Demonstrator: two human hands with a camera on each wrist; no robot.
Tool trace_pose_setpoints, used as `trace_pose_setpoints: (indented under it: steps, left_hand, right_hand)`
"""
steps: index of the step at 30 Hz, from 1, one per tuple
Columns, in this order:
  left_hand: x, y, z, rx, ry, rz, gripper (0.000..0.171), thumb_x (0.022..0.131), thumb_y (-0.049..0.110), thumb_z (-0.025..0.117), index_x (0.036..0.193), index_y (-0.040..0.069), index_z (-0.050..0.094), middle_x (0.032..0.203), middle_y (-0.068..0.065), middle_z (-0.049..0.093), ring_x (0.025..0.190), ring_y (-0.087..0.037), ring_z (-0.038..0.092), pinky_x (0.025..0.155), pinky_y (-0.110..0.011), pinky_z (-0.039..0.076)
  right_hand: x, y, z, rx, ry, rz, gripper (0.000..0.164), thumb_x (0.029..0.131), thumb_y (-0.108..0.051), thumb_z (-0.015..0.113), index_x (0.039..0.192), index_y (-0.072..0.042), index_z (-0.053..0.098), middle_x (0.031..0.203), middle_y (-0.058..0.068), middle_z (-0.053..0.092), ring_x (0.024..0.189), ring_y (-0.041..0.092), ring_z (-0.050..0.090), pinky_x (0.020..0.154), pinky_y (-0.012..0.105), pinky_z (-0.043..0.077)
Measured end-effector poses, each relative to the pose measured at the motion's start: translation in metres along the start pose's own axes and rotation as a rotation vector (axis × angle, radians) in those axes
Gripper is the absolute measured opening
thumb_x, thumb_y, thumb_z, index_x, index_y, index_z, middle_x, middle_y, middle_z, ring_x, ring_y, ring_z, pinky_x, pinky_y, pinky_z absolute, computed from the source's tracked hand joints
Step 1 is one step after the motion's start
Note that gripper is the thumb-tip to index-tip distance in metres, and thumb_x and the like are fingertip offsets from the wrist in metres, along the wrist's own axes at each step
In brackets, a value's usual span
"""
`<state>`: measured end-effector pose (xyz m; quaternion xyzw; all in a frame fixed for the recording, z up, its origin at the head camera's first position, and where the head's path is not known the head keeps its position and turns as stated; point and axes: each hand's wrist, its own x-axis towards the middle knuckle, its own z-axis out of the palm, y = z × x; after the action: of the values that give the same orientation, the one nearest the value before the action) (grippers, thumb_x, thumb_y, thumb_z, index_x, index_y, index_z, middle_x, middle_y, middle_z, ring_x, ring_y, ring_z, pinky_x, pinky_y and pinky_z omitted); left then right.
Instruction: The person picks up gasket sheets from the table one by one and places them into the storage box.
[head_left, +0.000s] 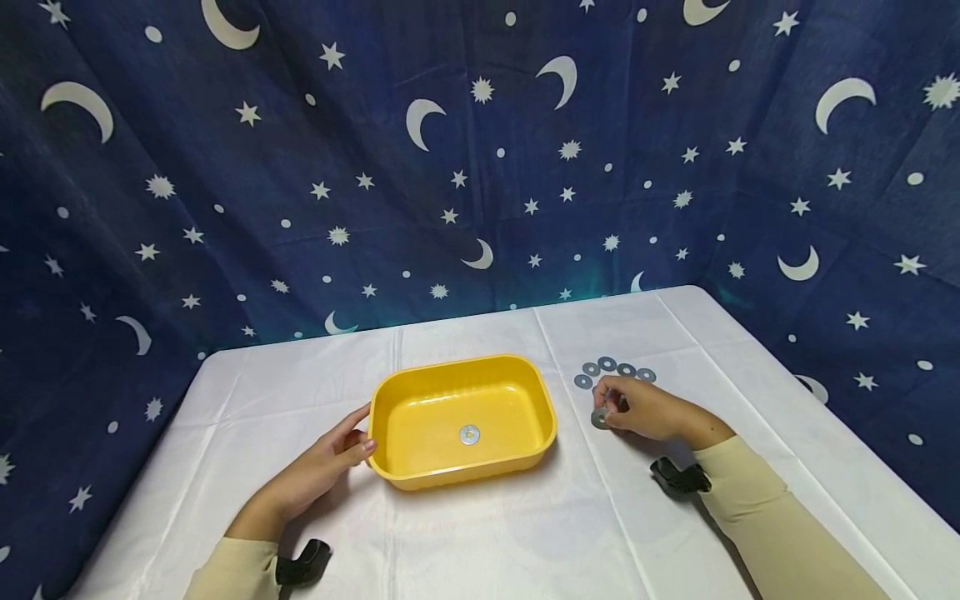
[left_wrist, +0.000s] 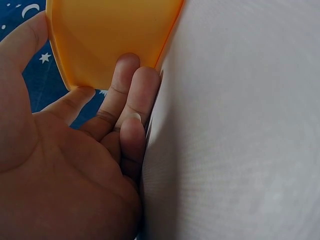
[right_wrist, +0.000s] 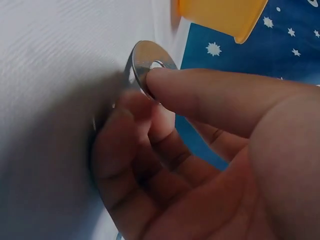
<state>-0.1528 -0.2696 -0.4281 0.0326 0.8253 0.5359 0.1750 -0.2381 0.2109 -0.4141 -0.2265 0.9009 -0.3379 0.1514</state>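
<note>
Washer (right_wrist: 142,50) in thumb-and-finger pinch of right hand (head_left: 648,408), near other washers (head_left: 602,364) on desk (head_left: 487,542); spread left hand (head_left: 322,462) against end of yellow tray (head_left: 465,477), lone washer (head_left: 463,435) inside.

Washer (head_left: 469,441) in tray (head_left: 420,425) on table (head_left: 495,542)

Head view: right hand (head_left: 648,410) covers part of the pinched washer (head_left: 596,417); can't tell if more lie behind it. Left hand (head_left: 318,468) at tray's (head_left: 457,477) 9 o'clock, lower fingers mostly hidden. Both arms cropped: left sleeve (head_left: 234,573) at 7, right sleeve (head_left: 780,525) at 4. Tablecloth (head_left: 480,550) runs out of frame at 6. Left wrist: tray cropped at 11, palm at 7. Right wrist: tray cropped at 1, thumb (right_wrist: 200,95) blocks part of washer, forefinger tip (right_wrist: 136,104) blurred at 10, bright sliver (right_wrist: 94,122) at 9 too small to identify.
</note>
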Motion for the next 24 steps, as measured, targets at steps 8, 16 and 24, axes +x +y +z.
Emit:
trace_pose_setpoints:
  steps: [8, 16, 24]
  left_hand:
    - [0.001, 0.0, -0.001, -0.003, -0.002, 0.004, 0.073, 0.102, 0.031, 0.058, 0.16, 0.015, 0.018, 0.114, -0.01, 0.056, 0.106, -0.018, 0.053, 0.103, -0.035, 0.038]
    - [0.001, 0.001, -0.001, -0.006, -0.013, 0.013, 0.073, 0.102, 0.031, 0.058, 0.161, 0.014, 0.017, 0.114, -0.01, 0.055, 0.105, -0.017, 0.052, 0.102, -0.035, 0.039]
    - [0.001, 0.001, -0.001, -0.012, -0.012, 0.009, 0.073, 0.102, 0.031, 0.057, 0.161, 0.014, 0.017, 0.116, -0.011, 0.056, 0.106, -0.018, 0.053, 0.106, -0.04, 0.037]
  right_hand:
    - [-0.002, -0.006, -0.001, 0.031, -0.038, -0.003, 0.016, 0.09, 0.003, 0.063, 0.102, -0.007, 0.059, 0.076, 0.004, 0.052, 0.063, 0.015, 0.055, 0.058, 0.024, 0.049]
    - [-0.004, -0.015, -0.003, 0.013, 0.002, -0.041, 0.015, 0.091, 0.002, 0.064, 0.102, -0.008, 0.061, 0.079, 0.005, 0.056, 0.062, 0.015, 0.054, 0.056, 0.024, 0.049]
    - [-0.004, -0.03, -0.001, 0.036, 0.131, -0.124, 0.014, 0.093, 0.001, 0.064, 0.103, -0.008, 0.063, 0.083, 0.003, 0.061, 0.068, 0.014, 0.058, 0.063, 0.024, 0.053]
